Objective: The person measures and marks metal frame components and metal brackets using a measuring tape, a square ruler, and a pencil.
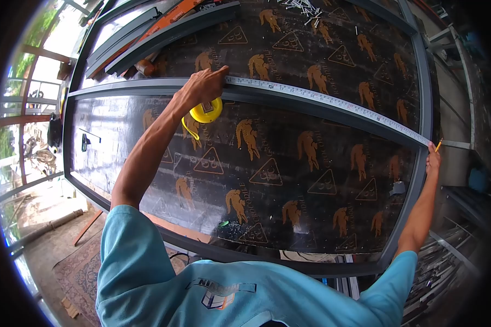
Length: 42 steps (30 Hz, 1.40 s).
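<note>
My left hand is closed on a yellow tape measure, with one finger stretched out along a grey metal bar. A yellow strap loops down from the tape's case. The white tape blade runs out to the right along the bar. At the blade's far end, where the bar meets the frame's right side, my right hand is closed round a yellow pencil and touches the corner. The grey metal frame surrounds a dark printed board.
Loose screws lie on the board at the top. Grey metal profiles and an orange bar rest at the upper left. A small dark tool sits on the board's left. A patterned rug covers some floor.
</note>
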### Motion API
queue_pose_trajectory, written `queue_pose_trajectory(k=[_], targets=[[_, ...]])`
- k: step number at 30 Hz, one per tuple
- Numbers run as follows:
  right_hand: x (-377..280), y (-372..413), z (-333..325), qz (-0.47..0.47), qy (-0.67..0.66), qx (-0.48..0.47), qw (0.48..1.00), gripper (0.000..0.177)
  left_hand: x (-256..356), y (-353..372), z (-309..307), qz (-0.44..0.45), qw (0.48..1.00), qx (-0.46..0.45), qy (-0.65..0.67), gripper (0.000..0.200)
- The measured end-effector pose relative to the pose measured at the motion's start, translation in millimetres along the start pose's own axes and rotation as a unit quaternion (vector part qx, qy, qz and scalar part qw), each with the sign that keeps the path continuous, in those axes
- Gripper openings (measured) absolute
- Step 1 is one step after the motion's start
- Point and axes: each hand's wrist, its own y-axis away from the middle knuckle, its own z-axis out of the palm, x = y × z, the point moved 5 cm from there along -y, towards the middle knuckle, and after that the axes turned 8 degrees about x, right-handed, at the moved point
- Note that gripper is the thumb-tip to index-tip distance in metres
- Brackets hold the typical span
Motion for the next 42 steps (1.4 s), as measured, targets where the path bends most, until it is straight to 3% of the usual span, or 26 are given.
queue_pose_trajectory(k=[3, 5, 9, 11, 21, 23, 25, 27, 30, 31, 35, 37, 39, 42], targets=[[1.3, -1.4, 1.9, -0.006, -0.013, -0.021, 1.0, 0.037, 0.5, 0.2, -0.1, 0.008, 1.0, 0.001, -0.026, 0.049], [1.7, -0.5, 1.1, 0.001, -0.02, -0.019, 1.0, 0.037, 1.0, -1.4, -0.2, 0.023, 1.0, 0.007, -0.009, 0.027], [4.8, -4.5, 1.5, 0.008, -0.027, -0.028, 0.999, 0.038, -2.1, -3.8, 2.2, 0.034, 0.999, 0.009, -0.011, 0.03], [8.6, -10.9, 1.1, 0.008, -0.037, -0.032, 0.999, 0.041, -1.8, -4.5, 2.2, 0.002, 1.0, -0.016, -0.027, 0.056], [13.3, -12.9, 3.5, 0.011, -0.068, -0.05, 0.996, 0.041, -4.1, 1.7, 4.7, 0.015, 1.0, 0.0, -0.008, 0.049], [25.3, -26.8, 0.3, 0.046, -0.168, -0.023, 0.984, 0.036, -1.6, 12.3, 5.7, 0.074, 0.997, 0.022, 0.01, 0.043], [19.8, -0.6, -25.1, 0.036, -0.214, -0.052, 0.975, 0.033, 6.5, 47.3, 7.3, 0.147, 0.989, 0.019, 0.02, 0.04], [25.0, 35.3, -61.4, 0.005, -0.242, -0.098, 0.965, 0.028, 23.9, 107.5, -2.9, 0.151, 0.985, 0.001, 0.082, 0.032], [51.9, 141.1, -144.4, 0.038, -0.136, -0.16, 0.977, 0.031, 27.6, 196.0, 16.9, 0.129, 0.977, -0.104, 0.133, 0.021], [73.0, 173.7, -166.5, 0.055, -0.144, -0.146, 0.977, 0.031, 25.4, 229.6, 29.6, 0.072, 0.971, -0.138, 0.184, 0.015], [196.9, 274.3, -238.2, 0.079, -0.121, -0.074, 0.987, 0.033, 56.9, 351.4, 69.4, 0.063, 0.964, -0.2, 0.166, 0.014], [244.2, 304.2, -255.8, 0.094, -0.112, -0.016, 0.989, 0.035, 59.6, 394.6, 98.1, 0.044, 0.962, -0.19, 0.192, 0.018], [267.6, 318.0, -255.2, 0.093, -0.102, 0.016, 0.99, 0.034, 79.3, 419.4, 105.8, 0.076, 0.968, -0.21, 0.114, 0.02], [284.1, 344.6, -259.5, 0.096, -0.096, 0.057, 0.989, 0.032, 76.7, 441.0, 114.7, 0.012, 0.976, -0.203, 0.076, 0.018]])
